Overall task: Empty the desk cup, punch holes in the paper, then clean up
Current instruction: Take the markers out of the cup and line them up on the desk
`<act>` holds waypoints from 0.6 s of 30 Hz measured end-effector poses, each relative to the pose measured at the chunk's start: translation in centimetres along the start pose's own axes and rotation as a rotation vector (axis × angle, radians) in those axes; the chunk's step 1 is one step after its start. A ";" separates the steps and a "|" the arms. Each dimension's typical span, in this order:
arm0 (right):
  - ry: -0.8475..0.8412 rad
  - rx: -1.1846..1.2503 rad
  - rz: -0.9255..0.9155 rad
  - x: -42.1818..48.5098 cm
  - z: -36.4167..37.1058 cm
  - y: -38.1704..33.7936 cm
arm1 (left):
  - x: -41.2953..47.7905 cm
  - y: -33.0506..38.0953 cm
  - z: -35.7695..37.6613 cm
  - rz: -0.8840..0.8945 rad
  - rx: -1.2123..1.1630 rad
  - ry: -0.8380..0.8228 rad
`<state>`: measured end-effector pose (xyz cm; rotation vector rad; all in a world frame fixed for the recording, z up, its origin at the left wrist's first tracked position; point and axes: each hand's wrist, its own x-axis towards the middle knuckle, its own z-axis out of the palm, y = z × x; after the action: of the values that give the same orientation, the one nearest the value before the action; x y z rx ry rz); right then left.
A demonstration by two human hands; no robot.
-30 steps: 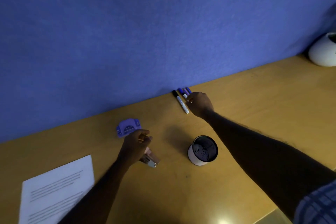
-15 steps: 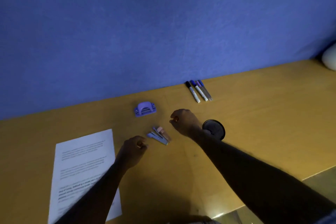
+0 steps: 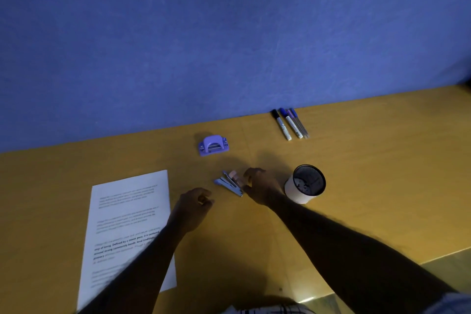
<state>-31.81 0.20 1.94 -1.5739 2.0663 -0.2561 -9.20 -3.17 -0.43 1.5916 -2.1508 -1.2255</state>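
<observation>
Head view, lowest edge first: a strip of checked cloth shows at the bottom centre, and both your forearms run up from it across the wooden desk. In the lower left lies the printed paper, flat, with your left forearm crossing its lower right corner. Your left hand sits just off the sheet's right edge, fingers loosely curled and holding nothing. Slightly higher, at centre frame, your right hand has its fingers bent and slack, closed round nothing. Its fingertips are right beside a pink piece that rests against a blue-grey tool (a small stapler, by the look), but whether they touch it cannot be told. Just right of that wrist stands the desk cup, upright, white outside and dark mesh inside. Further up, centre, the purple hole punch sits alone, well apart from the paper. In the upper right of the desk, a row of markers and pens lies side by side, caps near the blue wall.
</observation>
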 end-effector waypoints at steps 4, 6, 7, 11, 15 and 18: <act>-0.044 0.007 0.003 0.6 -0.1 -0.1 | 0.2 0.1 -0.1 -0.006 -0.003 0.013; -0.048 0.009 -0.011 0.7 -0.3 -0.3 | 0.4 0.2 -0.1 -0.013 -0.005 0.014; -0.055 0.000 -0.020 0.8 -0.3 -0.3 | 0.4 0.2 -0.1 -0.016 -0.008 0.012; -0.041 0.083 0.060 1.1 -0.2 -0.2 | 0.7 0.6 0.2 -0.018 -0.029 0.014; 0.111 0.307 0.073 0.4 0.0 -0.5 | 1.3 2.1 0.4 -0.048 -0.156 0.069; 0.142 0.404 -0.024 -0.4 0.7 -1.4 | 2.0 3.8 0.6 -0.080 -0.287 0.075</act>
<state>-30.16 0.26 2.10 -1.3633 1.9447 -0.7620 -13.03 -4.25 1.26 1.5840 -1.7866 -1.4006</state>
